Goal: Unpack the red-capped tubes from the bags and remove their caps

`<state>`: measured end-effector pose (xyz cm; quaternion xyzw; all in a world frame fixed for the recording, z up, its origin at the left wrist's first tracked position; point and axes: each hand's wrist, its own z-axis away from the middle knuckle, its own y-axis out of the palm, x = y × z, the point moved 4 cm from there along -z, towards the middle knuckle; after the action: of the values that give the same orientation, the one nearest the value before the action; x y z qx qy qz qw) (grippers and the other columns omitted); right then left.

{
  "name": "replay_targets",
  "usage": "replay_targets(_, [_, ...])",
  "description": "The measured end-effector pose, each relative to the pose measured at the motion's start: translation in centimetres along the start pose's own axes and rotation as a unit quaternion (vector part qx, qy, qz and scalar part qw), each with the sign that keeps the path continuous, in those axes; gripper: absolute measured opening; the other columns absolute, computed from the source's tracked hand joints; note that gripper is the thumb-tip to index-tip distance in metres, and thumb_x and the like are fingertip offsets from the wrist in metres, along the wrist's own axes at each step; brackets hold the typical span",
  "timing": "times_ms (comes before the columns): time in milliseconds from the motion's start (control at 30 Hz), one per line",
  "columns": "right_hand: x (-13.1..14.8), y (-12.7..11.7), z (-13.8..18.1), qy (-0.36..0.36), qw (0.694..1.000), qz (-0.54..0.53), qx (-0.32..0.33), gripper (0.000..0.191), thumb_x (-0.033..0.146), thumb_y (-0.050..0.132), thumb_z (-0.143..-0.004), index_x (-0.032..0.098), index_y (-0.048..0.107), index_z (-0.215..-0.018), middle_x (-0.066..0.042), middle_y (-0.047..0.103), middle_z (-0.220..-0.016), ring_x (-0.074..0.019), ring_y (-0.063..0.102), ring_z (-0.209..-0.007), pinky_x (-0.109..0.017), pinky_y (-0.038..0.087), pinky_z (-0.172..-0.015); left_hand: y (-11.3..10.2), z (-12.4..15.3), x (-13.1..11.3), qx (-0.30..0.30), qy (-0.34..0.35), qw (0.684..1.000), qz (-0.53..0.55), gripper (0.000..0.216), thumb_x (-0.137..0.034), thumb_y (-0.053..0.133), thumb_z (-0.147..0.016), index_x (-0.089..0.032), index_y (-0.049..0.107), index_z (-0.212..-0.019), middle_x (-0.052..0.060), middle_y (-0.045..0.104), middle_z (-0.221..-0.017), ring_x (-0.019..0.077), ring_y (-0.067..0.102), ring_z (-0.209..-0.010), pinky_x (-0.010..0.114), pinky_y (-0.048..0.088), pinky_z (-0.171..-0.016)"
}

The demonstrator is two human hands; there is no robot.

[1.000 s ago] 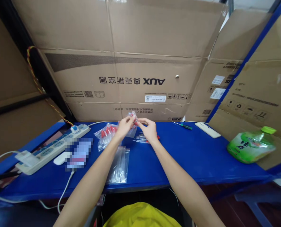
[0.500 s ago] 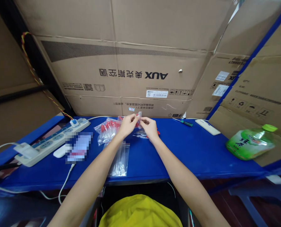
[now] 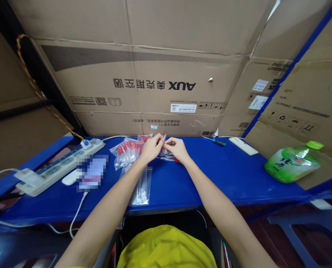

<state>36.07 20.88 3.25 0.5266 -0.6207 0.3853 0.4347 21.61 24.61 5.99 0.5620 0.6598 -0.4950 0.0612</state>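
Head view: two hands [image 3: 152, 149] [image 3: 179, 150] pinch apparently one clear bag [image 3: 165, 137] (mostly hidden), left of one screwdriver [image 3: 219, 142].

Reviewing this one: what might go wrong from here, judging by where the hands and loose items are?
1. The small plastic bag pinched between left hand and right hand could slip, being held at the fingertips.
2. Loose red-and-metal pieces lie close by the right hand, which might scatter them.
3. The left forearm overlaps the flat clear bags and could drag them.
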Motion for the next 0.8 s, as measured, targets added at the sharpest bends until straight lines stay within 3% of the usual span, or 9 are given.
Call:
replay_targets(167, [-0.3,0.3,0.1,0.009,0.999,-0.009,0.045,0.045,0.060,0.082,-0.074,0.022,0.060,-0.085,0.004,0.064,-0.067,-0.0139,0.063,-0.057,-0.027,0.055,-0.057,0.3,-0.4,1.0,0.003,0.000,0.998,0.071,0.026,-0.034,0.047,-0.100,-0.021,0.055,-0.079,-0.001,0.058,-0.073,0.0166,0.054,-0.070,0.028,0.039,-0.070])
replay_targets(300, [-0.6,-0.2,0.0,-0.008,0.999,0.028,0.022,0.035,0.056,0.067,-0.086,0.023,0.058,-0.080,0.004,0.062,-0.064,-0.0139,0.061,-0.056,-0.026,0.052,-0.054,0.8,-0.4,1.4,0.022,-0.002,0.995,0.097,0.030,-0.040,0.048,-0.102,-0.020,0.059,-0.083,-0.002,0.056,-0.070,0.0159,0.051,-0.068,0.027,0.038,-0.067])
replay_targets(433, [-0.8,-0.4,0.1,-0.036,0.998,0.053,-0.006,0.028,0.046,0.061,-0.089,0.024,0.053,-0.074,0.004,0.058,-0.062,-0.0132,0.058,-0.054,-0.025,0.050,-0.055,1.3,-0.3,1.2,0.026,-0.002,0.996,0.086,0.031,-0.038,0.047,-0.102,-0.020,0.056,-0.079,-0.002,0.054,-0.067,0.0155,0.050,-0.066,0.027,0.036,-0.066])
replay_targets(633, [-1.3,0.7,-0.1,-0.006,0.999,-0.049,-0.004,0.028,0.048,0.062,-0.086,0.025,0.049,-0.078,0.006,0.057,-0.066,-0.0132,0.058,-0.054,-0.029,0.056,-0.059,1.2,-0.5,1.1,0.014,-0.012,0.991,0.134,0.030,-0.038,0.050,-0.101,-0.020,0.054,-0.077,-0.002,0.055,-0.069,0.0151,0.050,-0.066,0.027,0.038,-0.066])
replay_targets(800, [-0.9,0.4,-0.3,-0.001,0.994,-0.097,-0.051,0.030,0.051,0.058,-0.089,0.025,0.046,-0.079,0.005,0.057,-0.071,-0.0129,0.060,-0.060,-0.029,0.060,-0.062,1.3,-0.7,1.6,-0.013,-0.085,0.952,0.292,0.033,-0.045,0.046,-0.104,-0.024,0.042,-0.079,-0.007,0.037,-0.061,0.0121,0.034,-0.050,0.025,0.030,-0.052])
